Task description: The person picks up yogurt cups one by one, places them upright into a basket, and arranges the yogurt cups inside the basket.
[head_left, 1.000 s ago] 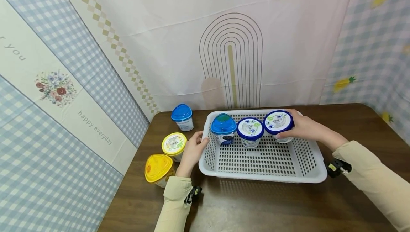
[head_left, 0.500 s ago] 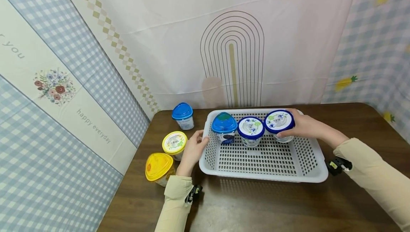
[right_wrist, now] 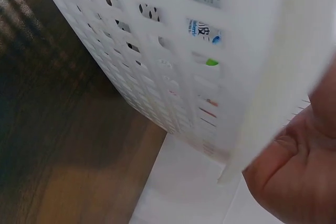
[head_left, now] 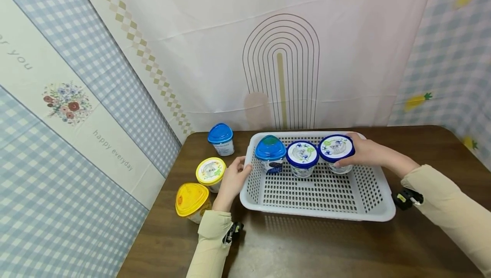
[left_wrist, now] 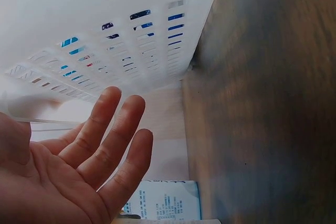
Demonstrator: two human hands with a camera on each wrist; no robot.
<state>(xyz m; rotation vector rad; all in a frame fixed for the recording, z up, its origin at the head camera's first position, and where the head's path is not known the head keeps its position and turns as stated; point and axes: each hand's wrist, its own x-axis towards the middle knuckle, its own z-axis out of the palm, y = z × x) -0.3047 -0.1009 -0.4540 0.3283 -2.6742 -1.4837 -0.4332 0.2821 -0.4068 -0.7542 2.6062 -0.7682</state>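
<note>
In the head view, my right hand grips a round cup with a dark-blue-rimmed white lid from its right side, inside the white plastic basket. To its left stand a matching cup and a tub with a bright blue triangular lid, in a row along the basket's back. My left hand holds the basket's left rim with the thumb over it. The left wrist view shows the other fingers loosely spread outside the perforated wall. In the right wrist view, the basket wall hides the held cup.
Left of the basket on the brown table stand a blue-lidded tub, a round yellow-lidded cup and a tub with a yellow triangular lid, the latter two close beside my left forearm. A printed cloth hangs behind.
The head view has shifted very slightly. Both hands, the cups and the basket keep the same places relative to each other.
</note>
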